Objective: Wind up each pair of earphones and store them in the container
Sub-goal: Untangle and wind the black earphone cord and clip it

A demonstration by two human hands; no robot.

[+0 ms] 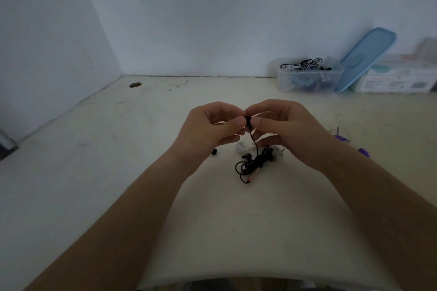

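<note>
step in hand: winding of one pair, at its start. the cord is not yet coiled.

far left on the bench (94,149) is a round hole (135,85), well apart from the work. a small loose black piece (214,151), possibly an ear tip, lies just beside the left wrist.

left hand (212,125): raised over the bench, grip closed, thumb and fingertips pinching the top end of the black earphones (253,163). the rest of that cord hangs down to a loose tangle on the bench between the two wrists. right hand (283,125): grip likewise clamped on the same top end, fingertips touching those of the left.

a white pair (242,147) lies under the hands, touching the black tangle; it could be dragged along when the cord lifts.

next move, as judged: one hand keeps the end, the other draws the cord free and wraps it in even loops, then carries the bundle far right.

far right, by the wall: the clear container (307,78), open, already holding coiled pairs. a purple pair (340,137) lies on the bench nearer, right of the right hand. a blue lid (364,59) leans just beside the container against a white box (399,80). nothing blocks the container's mouth.
</note>
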